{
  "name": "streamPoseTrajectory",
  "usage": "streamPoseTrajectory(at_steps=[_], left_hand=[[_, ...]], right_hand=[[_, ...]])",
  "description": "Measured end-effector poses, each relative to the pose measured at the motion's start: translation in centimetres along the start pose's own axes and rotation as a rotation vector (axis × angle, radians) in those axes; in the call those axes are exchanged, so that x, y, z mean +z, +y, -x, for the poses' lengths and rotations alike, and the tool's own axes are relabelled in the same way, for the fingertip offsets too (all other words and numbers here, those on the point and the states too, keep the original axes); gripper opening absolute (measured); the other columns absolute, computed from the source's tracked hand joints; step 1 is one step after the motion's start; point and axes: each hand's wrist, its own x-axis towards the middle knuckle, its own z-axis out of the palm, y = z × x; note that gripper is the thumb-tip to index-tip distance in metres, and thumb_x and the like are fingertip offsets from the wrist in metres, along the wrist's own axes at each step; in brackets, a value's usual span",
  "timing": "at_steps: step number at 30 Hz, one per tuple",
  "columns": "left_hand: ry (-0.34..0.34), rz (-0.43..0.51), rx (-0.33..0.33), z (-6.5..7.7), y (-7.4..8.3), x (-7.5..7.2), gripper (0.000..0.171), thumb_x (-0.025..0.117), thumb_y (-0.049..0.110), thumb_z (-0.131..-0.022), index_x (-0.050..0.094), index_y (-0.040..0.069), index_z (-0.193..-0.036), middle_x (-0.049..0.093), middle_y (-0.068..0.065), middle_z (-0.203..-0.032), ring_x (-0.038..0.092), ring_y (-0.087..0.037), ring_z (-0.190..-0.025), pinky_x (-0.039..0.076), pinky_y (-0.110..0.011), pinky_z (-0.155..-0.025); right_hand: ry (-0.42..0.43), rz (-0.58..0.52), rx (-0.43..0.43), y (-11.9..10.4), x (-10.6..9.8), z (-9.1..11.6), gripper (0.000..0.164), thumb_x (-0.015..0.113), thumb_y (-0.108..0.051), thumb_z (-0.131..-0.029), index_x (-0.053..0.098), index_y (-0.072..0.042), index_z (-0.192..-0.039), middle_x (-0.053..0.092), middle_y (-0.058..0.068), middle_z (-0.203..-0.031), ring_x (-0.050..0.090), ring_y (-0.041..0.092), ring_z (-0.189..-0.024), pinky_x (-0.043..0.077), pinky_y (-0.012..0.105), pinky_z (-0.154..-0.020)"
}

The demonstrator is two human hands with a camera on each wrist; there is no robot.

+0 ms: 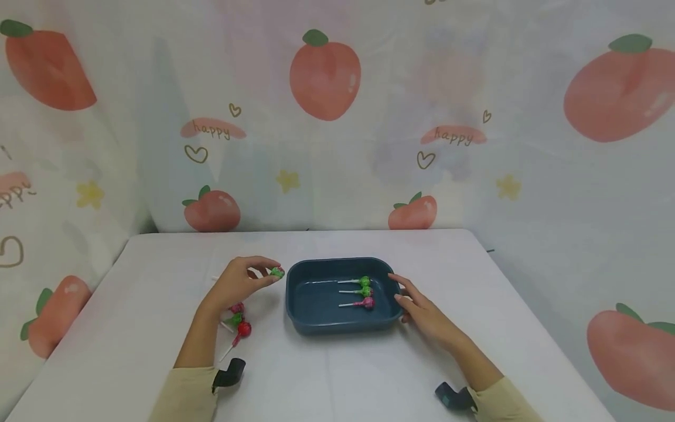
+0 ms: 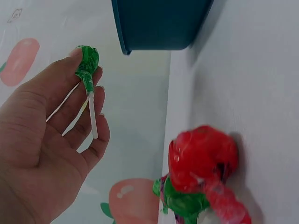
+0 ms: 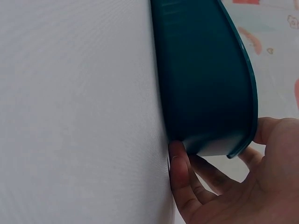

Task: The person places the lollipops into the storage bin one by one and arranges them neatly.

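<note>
My left hand (image 1: 244,281) pinches a green-wrapped lollipop (image 2: 87,65) by its candy end, just off the left end of a dark blue rectangular tray (image 1: 321,322). Its white stick points down past the curled fingers in the left wrist view. At the tray's right end, my right hand (image 1: 424,310) holds the rim and outer wall, fingers spread around that end. Inside the tray, two green lollipops (image 1: 365,291) and a pink one (image 1: 368,302) lie in a row, their sticks toward the left.
Below my left forearm, a red lollipop (image 1: 244,329) lies on the white table (image 1: 327,381) beside a green one (image 1: 234,319) and a dark pink one (image 1: 237,308). Behind the table hangs a peach-printed cloth (image 1: 348,164).
</note>
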Motion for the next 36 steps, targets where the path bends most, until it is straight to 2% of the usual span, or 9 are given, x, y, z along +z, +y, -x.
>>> streamPoseTrajectory(at_steps=[6,14,22,29,36], left_hand=[[-0.029,-0.005,0.022,-0.5,0.8,1.3,0.027,0.083,0.02,-0.09,0.079,0.018,-0.117,0.073,0.007,-0.101,0.063,-0.018,-0.093,0.055,-0.039,-0.082],[-0.064,-0.007,0.106,-1.6,1.5,2.6,0.028,0.084,0.021,-0.09,0.078,0.013,-0.116,0.073,0.008,-0.104,0.063,-0.016,-0.092,0.055,-0.035,-0.079],[-0.126,-0.005,0.113,-2.6,2.7,4.0,0.026,0.083,0.019,-0.091,0.078,0.015,-0.116,0.073,0.01,-0.101,0.062,-0.017,-0.093,0.053,-0.038,-0.082],[-0.159,-0.001,0.098,-3.2,3.4,5.5,0.026,0.084,0.017,-0.09,0.078,0.017,-0.116,0.072,0.01,-0.102,0.061,-0.016,-0.092,0.054,-0.034,-0.081],[-0.192,-0.013,0.146,-3.6,4.2,7.1,0.025,0.083,0.019,-0.091,0.078,0.018,-0.115,0.071,0.011,-0.101,0.06,-0.014,-0.091,0.052,-0.033,-0.078]], right_hand=[[0.003,0.004,-0.005,0.1,-0.1,0.1,0.05,0.047,-0.035,-0.112,0.034,-0.031,-0.16,0.044,0.023,-0.147,0.061,0.026,-0.087,0.046,0.042,-0.086],[0.005,0.02,0.003,-0.1,-0.1,-0.1,0.05,0.047,-0.034,-0.112,0.034,-0.031,-0.16,0.045,0.023,-0.147,0.061,0.025,-0.085,0.046,0.042,-0.084],[0.009,0.018,0.008,0.1,0.0,-0.1,0.05,0.046,-0.035,-0.112,0.034,-0.032,-0.16,0.045,0.023,-0.146,0.061,0.025,-0.086,0.047,0.041,-0.084],[0.004,0.007,0.003,0.0,0.1,0.0,0.05,0.047,-0.034,-0.112,0.034,-0.032,-0.16,0.045,0.023,-0.146,0.062,0.025,-0.086,0.047,0.043,-0.085],[0.007,0.021,0.007,0.0,0.1,0.0,0.049,0.046,-0.035,-0.112,0.034,-0.032,-0.16,0.045,0.022,-0.146,0.062,0.025,-0.086,0.046,0.042,-0.085]])
